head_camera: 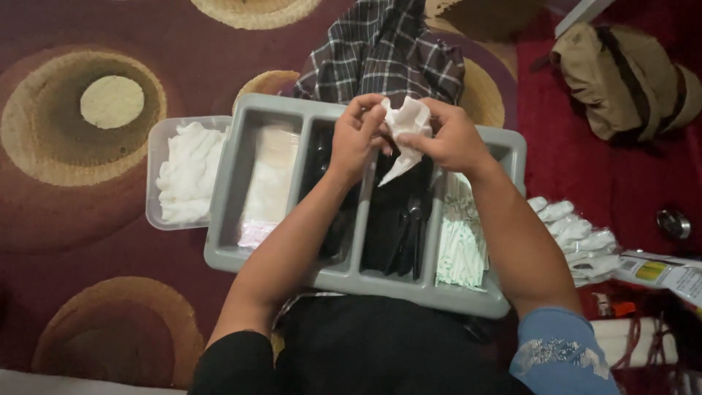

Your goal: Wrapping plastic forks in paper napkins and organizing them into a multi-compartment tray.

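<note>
Napkin (404, 126), white and crumpled, sits pinched between our hands: left hand (358, 135) and right hand (452, 137) grip it with curled fingers, forearms angled inward, above the grey divided tray (232, 219) beneath them.

Both hands (406, 135) on white napkin (404, 124), prob. over gray tray (241, 256).

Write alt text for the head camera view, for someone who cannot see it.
Two hands, left hand and right hand, hold a white napkin above a grey divided tray on the person's lap. Its compartments hold black cutlery and white packets; a clear tub of napkins sits beside it on a patterned carpet.
</note>
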